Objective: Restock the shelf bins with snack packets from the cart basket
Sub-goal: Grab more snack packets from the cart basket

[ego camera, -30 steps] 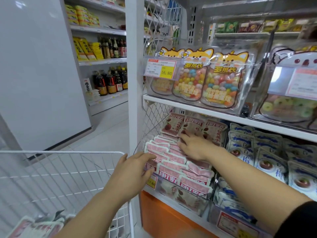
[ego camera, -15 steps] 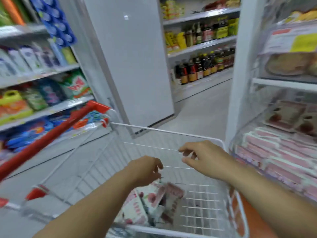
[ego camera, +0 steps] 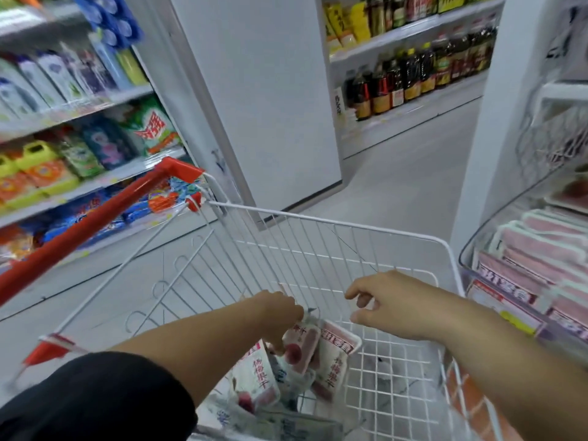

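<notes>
Reader: Shop aisle, grey floor (ego camera: 397, 173), stocked shelves (ego camera: 79, 100) at left and behind a white pillar (ego camera: 264, 90). Where does the stock lie?

Legend: Snack packets (ego camera: 334, 358) lie heaped in the near left corner of the cart basket (ego camera: 350, 225), leaning on one another. Their long axes run roughly up and away from the person, top edges uppermost, under the hands.

Reader: Which hand is nearer?

Legend: Left hand (ego camera: 280, 316) is down among them, fingers curled onto the top edge of one packet; whether they pinch it cannot be told. Right hand (ego camera: 391, 303) hovers above the basket just right of the heap, fingers loosely curled, holding nothing.

Reader: And the destination?

Legend: Shelf bin (ego camera: 466, 265), clear-walled, stands to the right, just beside the basket's right rim. Pink packets (ego camera: 541, 246) fill it in rows, so free room looks scarce; a price label (ego camera: 506, 310) fronts it.

Reader: What does the coming move turn on?

Legend: Probably a lift along the packet's long axis, then a carry rightward over the rim and the bin's front wall. Basket's right half is bare wire and the space above is open, so the path looks free. Red handle (ego camera: 95, 218) lies far left, out of the way. Left arm would cross in front of the right; a pass to the right hand may serve better.
</notes>
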